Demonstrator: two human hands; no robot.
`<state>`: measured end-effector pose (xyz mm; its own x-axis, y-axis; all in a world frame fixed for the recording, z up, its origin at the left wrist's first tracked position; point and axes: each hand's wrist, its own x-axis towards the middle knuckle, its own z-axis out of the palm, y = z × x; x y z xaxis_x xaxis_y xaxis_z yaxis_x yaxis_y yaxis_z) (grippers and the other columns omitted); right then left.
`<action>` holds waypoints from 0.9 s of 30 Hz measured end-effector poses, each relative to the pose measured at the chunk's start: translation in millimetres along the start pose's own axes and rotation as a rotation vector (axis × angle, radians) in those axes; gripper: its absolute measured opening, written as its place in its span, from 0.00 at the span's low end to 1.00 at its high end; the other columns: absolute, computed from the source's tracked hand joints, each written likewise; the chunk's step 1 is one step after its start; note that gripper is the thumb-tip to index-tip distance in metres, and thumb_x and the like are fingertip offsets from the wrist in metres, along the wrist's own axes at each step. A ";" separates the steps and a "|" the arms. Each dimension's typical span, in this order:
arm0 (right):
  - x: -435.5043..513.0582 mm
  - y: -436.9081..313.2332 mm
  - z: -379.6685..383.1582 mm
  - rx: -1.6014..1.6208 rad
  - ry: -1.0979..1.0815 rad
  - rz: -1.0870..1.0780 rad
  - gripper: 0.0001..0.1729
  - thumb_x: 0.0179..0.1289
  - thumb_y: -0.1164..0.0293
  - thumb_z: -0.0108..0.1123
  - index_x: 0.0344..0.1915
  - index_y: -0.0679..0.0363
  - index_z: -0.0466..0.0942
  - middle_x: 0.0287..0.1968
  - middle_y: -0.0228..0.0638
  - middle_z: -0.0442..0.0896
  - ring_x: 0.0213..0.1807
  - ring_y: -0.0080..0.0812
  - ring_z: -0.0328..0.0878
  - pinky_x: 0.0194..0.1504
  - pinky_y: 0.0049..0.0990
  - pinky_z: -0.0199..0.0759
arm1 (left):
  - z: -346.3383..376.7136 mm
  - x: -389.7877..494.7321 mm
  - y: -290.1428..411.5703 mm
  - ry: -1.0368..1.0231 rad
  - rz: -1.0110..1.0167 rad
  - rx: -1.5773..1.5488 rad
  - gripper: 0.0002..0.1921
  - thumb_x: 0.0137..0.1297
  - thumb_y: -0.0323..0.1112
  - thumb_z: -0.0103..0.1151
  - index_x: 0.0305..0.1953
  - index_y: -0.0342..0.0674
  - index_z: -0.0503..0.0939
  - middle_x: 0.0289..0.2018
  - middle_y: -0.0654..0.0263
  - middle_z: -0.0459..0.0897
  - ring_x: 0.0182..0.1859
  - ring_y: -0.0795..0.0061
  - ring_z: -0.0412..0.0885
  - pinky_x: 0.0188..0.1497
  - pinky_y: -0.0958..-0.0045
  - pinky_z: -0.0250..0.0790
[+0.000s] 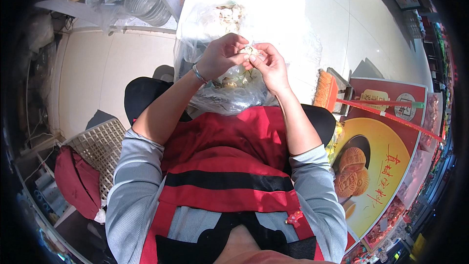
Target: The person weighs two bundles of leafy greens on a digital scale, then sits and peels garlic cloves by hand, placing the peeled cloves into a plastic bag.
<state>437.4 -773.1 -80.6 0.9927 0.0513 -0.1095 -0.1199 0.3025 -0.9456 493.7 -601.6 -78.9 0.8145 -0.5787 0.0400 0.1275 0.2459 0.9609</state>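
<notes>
My left hand and my right hand meet in front of me, their fingertips pinching a small pale, brown-streaked piece of food, perhaps a mushroom or a garlic bulb. Beneath them a clear plastic bag lies open near my lap, with similar pale pieces inside. Farther off, another clear bag holds a heap of pale pieces on a white surface, which glares in the sun. The exact kind of food cannot be told.
A plastic crate and a dark red bag are at the left. Clear round containers sit on a shelf at the upper left. To the right are an orange broom, a dustpan and a mooncake poster.
</notes>
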 end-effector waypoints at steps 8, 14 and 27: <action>-4.0 -0.7 -1.1 -0.011 -0.042 0.010 0.14 0.65 0.79 0.57 0.49 0.69 0.69 0.38 0.42 0.83 0.37 0.27 0.82 0.41 0.23 0.76 | -11.8 0.7 0.6 -0.136 -0.104 -0.036 0.08 0.64 0.22 0.53 0.44 0.34 0.75 0.36 0.69 0.81 0.36 0.85 0.78 0.39 0.82 0.70; -6.2 1.4 0.0 -0.048 -0.050 -0.026 0.12 0.66 0.80 0.56 0.48 0.68 0.68 0.38 0.43 0.83 0.38 0.28 0.82 0.42 0.24 0.77 | -11.7 0.5 -0.6 -0.133 -0.116 -0.056 0.08 0.63 0.22 0.55 0.43 0.34 0.76 0.35 0.70 0.80 0.34 0.86 0.77 0.38 0.81 0.69; -8.3 2.7 5.6 -0.053 -0.047 -0.086 0.11 0.66 0.80 0.55 0.47 0.68 0.68 0.40 0.45 0.83 0.39 0.30 0.82 0.42 0.25 0.77 | -5.0 -0.5 -4.7 0.003 -0.106 -0.029 0.05 0.63 0.25 0.54 0.39 0.34 0.77 0.31 0.69 0.80 0.30 0.85 0.74 0.35 0.81 0.68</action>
<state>428.8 -767.4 -80.4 0.9973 0.0720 -0.0135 -0.0316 0.2574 -0.9658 495.6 -598.5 -84.8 0.7971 -0.6006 -0.0626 0.2298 0.2058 0.9512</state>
